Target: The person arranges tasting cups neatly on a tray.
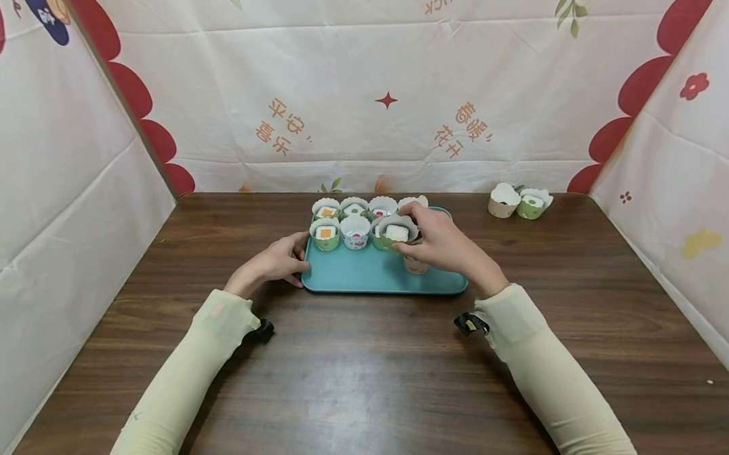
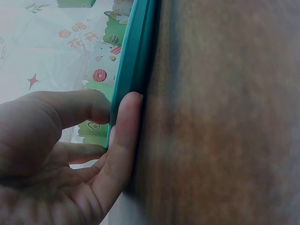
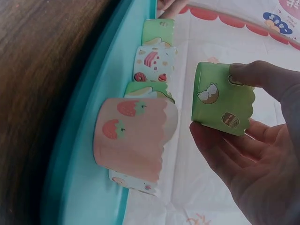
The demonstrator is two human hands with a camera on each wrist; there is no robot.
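Observation:
My right hand (image 1: 442,239) pinches a green paper baking cup (image 3: 220,96) between thumb and fingers, raised above the teal tray (image 1: 362,271). A white block (image 1: 397,233) sits in that cup. Beneath the hand, a pink strawberry-print cup (image 3: 133,133) stands on the tray, partly hidden in the head view. My left hand (image 1: 277,257) grips the tray's left edge, its fingertips against the rim and outer wall in the left wrist view. Toward the tray's back stand several filled cups, including a green one with a yellow-and-white piece (image 1: 325,234) and a white print one (image 1: 355,232).
Two more paper cups, a beige one (image 1: 503,201) and a green one (image 1: 533,204), stand at the table's back right. A brown wooden table (image 1: 346,376) bears the tray. A printed white cloth (image 1: 358,85) hangs behind and along both sides.

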